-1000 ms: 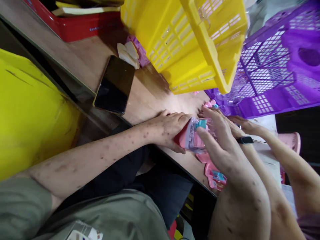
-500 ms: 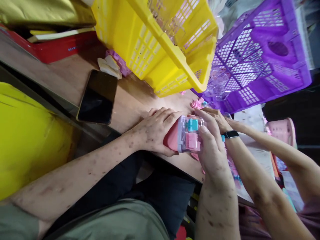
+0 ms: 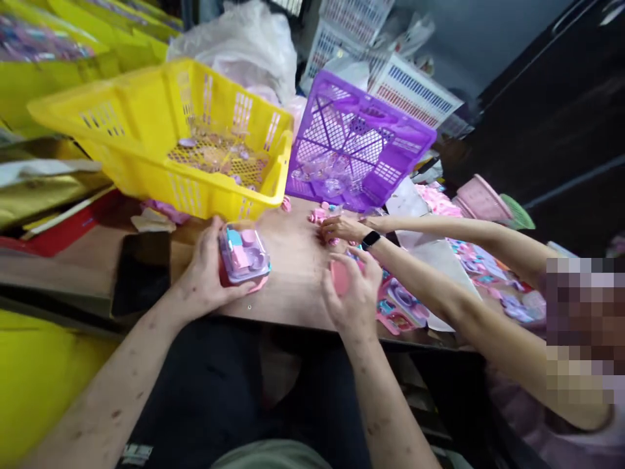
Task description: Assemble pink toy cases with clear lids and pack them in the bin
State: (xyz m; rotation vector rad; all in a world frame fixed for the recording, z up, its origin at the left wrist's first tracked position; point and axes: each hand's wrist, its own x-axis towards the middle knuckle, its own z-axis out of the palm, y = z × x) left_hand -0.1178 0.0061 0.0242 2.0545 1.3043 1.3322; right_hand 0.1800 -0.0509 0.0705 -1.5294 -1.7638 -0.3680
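Observation:
On the left side of the table, my left hand (image 3: 208, 270) grips a small toy case (image 3: 245, 254) with a clear lid and pink base. Pink, lilac and turquoise toy pieces show through the lid. To the right, the fingers of my right hand (image 3: 356, 290) curve around a rounded pink plastic piece (image 3: 340, 279), which looks like a shell or base. Just beyond it, a co-worker's hand (image 3: 344, 229) with a dark watch reaches over small pink parts (image 3: 319, 213). Beside my right hand lie several filled pink cases (image 3: 403, 303).
A yellow basket (image 3: 146, 172) with clear parts stands behind my left hand. The purple basket (image 3: 390, 140) beside it is tilted and holds clear plastic pieces. A dark phone (image 3: 140, 273) lies left of my wrist. The co-worker's arms cross the table's right side.
My hands were together on the case; now they are apart. My left hand has carried the case left, and my right hand has let go and is at the pink piece. The view has tilted up.

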